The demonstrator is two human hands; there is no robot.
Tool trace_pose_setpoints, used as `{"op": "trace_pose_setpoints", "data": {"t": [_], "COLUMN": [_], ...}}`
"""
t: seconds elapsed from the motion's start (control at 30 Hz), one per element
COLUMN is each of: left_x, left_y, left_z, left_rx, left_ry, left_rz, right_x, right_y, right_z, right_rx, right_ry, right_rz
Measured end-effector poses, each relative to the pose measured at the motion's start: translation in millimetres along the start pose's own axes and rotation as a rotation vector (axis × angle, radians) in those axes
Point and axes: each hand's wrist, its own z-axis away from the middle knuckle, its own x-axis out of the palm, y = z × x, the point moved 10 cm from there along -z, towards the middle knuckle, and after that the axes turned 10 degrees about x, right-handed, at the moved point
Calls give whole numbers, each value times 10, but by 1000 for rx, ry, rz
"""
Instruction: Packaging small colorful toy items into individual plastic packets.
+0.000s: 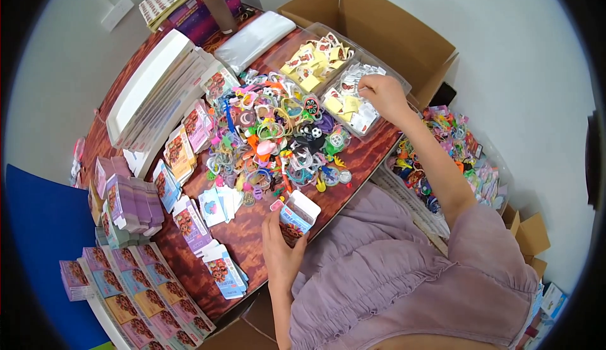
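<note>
My left hand (282,250) grips a small blue cardboard box (295,219) near the table's front edge. The box's white top flap stands up, and its inside is mostly hidden. Farther right, my right hand (384,95) is over a clear plastic tray (368,134), fingers pinched together at white and yellow paper slips (353,100). Whatever is between those fingertips is too small to make out. Left of the tray spreads a heap of colourful small trinkets and bands (271,135). A few printed cards (219,205) lie left of the blue box.
Flat coloured boxes (192,227) line the table's left side, with filled display cartons (136,287) below. White trays (148,91) and a clear bag stack (252,40) stand behind. A large open carton (391,34) and a bin of trinkets (451,154) are at the right.
</note>
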Motion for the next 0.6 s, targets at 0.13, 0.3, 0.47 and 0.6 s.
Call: {"op": "trace_pose_setpoints", "data": {"t": [0.13,0.3,0.47,0.6], "left_x": [-43,-59,-86,-75], "left_y": [-14,-99,-77,-55], "left_z": [42,93,82,40], "left_rx": [-4,-46,-27,-35], "left_ry": [18,21,31,20], "left_rz": [1,27,0,14], "right_x": [-6,134,133,324], "right_y": [-43,42,159,-110], "right_z": [-72,-172,-330,-350], "right_rx": [10,141,175,-73], "right_ry": [-15,-108,-64,-135], "right_rz": [-150,-162,-27,212]}}
